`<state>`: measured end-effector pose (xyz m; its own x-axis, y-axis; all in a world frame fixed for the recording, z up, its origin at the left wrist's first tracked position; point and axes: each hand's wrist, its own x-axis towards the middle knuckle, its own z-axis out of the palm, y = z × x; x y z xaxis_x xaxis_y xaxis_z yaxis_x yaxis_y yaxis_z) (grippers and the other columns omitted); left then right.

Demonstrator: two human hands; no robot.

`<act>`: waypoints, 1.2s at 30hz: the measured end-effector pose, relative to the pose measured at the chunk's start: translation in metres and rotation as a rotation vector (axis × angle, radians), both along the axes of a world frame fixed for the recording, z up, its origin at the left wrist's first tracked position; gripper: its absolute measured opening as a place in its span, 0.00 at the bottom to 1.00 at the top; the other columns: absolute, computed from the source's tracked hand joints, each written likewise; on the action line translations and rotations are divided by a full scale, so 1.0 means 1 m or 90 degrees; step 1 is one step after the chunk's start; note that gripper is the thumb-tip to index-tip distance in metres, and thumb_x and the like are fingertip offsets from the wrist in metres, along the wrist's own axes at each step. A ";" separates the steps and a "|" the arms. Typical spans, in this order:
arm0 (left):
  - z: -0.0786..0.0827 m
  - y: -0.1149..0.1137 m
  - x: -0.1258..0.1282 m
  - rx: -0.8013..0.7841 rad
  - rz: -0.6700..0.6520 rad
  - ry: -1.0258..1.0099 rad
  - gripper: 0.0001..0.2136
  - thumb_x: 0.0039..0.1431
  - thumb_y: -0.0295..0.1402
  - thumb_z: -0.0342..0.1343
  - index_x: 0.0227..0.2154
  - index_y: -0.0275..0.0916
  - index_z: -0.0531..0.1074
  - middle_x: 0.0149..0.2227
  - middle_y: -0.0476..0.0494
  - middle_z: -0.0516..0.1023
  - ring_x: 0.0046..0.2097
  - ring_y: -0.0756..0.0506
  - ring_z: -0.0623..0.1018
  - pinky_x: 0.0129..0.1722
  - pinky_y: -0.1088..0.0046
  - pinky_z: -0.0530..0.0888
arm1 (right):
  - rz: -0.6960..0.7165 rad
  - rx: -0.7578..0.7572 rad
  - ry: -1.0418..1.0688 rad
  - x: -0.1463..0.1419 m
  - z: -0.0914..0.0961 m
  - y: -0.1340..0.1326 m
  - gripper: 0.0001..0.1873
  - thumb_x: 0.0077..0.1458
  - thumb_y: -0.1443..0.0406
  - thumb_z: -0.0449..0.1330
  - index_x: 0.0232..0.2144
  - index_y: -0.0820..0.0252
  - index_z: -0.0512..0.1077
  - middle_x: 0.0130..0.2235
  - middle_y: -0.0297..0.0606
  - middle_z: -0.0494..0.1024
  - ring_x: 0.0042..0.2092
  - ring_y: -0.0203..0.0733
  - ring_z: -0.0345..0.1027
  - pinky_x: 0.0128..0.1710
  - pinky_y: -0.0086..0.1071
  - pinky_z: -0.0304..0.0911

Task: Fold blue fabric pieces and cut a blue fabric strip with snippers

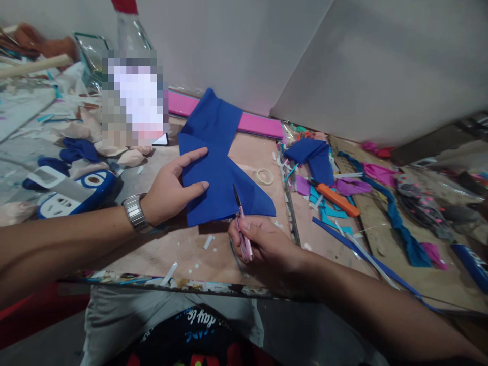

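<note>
A piece of blue cloth lies across the middle of the table, its front edge slightly raised. My left hand holds it at the left side, with thumb and index finger on top; the other fingers are hidden. In my right hand, fingers closed around the handles, is a pair of pink-handled scissors. One dark blade lies over the cloth near its front edge; the other blade is hidden. To the right of the cloth is a pale ring, perhaps a roll of tape.
A pink strip lies along the wall. At right are an orange utility knife, folded blue cloth and colored scraps. Left are a blue-and-white object, crumpled beige cloth and a clear bottle with a red cap.
</note>
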<state>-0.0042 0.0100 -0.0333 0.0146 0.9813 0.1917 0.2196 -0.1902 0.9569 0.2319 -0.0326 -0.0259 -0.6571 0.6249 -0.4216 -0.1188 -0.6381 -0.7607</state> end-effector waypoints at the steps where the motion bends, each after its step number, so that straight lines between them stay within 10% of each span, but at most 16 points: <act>1: 0.000 0.000 0.000 0.001 0.000 -0.001 0.35 0.52 0.36 0.66 0.64 0.36 0.69 0.66 0.34 0.73 0.65 0.33 0.73 0.68 0.50 0.68 | 0.000 -0.002 0.002 0.000 0.000 0.000 0.26 0.59 0.45 0.67 0.28 0.62 0.71 0.20 0.28 0.68 0.20 0.28 0.53 0.20 0.25 0.42; 36: -0.002 0.000 0.001 -0.004 0.000 -0.024 0.34 0.53 0.36 0.66 0.64 0.38 0.70 0.66 0.35 0.73 0.65 0.34 0.73 0.67 0.52 0.69 | 0.018 0.021 -0.025 0.002 -0.001 0.000 0.26 0.60 0.44 0.65 0.28 0.60 0.70 0.19 0.26 0.66 0.19 0.29 0.50 0.19 0.24 0.42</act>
